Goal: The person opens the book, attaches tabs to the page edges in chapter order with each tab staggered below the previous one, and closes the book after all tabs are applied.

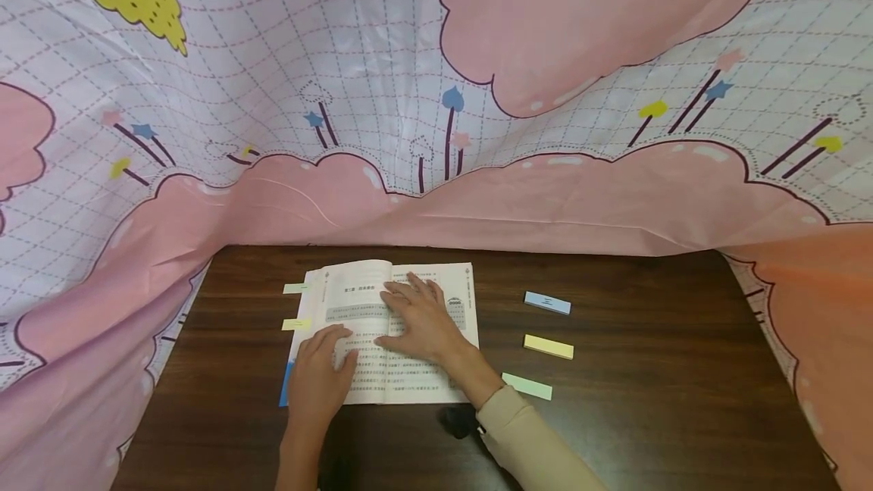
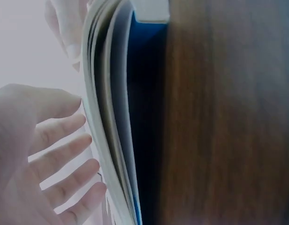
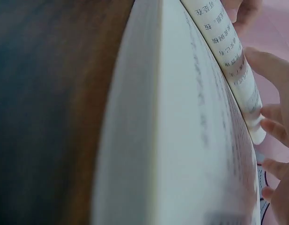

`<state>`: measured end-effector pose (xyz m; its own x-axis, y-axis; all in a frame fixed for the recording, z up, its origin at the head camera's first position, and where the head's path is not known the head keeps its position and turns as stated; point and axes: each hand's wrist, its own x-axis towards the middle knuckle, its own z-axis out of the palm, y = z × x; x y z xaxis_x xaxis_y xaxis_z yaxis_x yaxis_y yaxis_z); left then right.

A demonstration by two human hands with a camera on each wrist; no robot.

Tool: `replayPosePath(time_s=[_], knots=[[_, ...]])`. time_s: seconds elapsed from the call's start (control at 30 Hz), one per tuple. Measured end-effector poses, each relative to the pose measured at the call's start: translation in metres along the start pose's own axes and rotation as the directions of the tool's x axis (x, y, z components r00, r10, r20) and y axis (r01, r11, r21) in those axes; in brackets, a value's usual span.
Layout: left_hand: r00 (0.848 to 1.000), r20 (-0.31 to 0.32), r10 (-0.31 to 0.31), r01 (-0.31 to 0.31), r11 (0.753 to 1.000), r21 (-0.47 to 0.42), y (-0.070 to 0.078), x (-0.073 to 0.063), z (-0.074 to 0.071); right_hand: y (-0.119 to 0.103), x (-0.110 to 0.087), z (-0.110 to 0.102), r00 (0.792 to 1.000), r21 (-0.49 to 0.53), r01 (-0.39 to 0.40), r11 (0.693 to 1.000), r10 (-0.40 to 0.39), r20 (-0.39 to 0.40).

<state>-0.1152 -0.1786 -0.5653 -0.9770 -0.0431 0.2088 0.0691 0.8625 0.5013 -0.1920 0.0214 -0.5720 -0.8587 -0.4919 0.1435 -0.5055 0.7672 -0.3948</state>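
Observation:
An open book (image 1: 409, 381) with printed text lies on the dark wooden table, and its pages curve up toward the middle. My left hand (image 1: 320, 373) lies over the left page, its fingers loosely bent and pinching nothing. Across the middle fold and the right page, my right hand (image 1: 426, 324) rests with its fingers spread. A green tab (image 1: 295, 289) and a yellow tab (image 1: 295, 324) stick out from the book's left edge. In the left wrist view, the left hand (image 2: 46, 150) is beside the page block; the right wrist view has the right hand (image 3: 280, 103) along the curved page.
Right of the book lie a blue sticky-note pad (image 1: 548, 303) with dark strokes, a yellow pad (image 1: 549, 347) and a green pad (image 1: 527, 386). A small black object (image 1: 458, 421) is by the right forearm. A patterned curtain (image 1: 423, 218) hangs behind the wooden table (image 1: 655, 415).

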Motion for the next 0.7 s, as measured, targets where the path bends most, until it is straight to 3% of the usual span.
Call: replayPosePath(time_s=[0.2, 0.7], knots=[[1.0, -0.002, 0.007, -0.007, 1.0, 0.0, 0.008, 0.009, 0.005, 0.006, -0.009, -0.004, 0.999, 0.035, 0.018, 0.999, -0.017, -0.028], [0.997, -0.019, 0.069, -0.069, 0.997, -0.036, 0.019, 0.024, 0.003, 0.011, -0.011, -0.001, 0.992, 0.027, 0.072, 0.997, -0.068, -0.107]])
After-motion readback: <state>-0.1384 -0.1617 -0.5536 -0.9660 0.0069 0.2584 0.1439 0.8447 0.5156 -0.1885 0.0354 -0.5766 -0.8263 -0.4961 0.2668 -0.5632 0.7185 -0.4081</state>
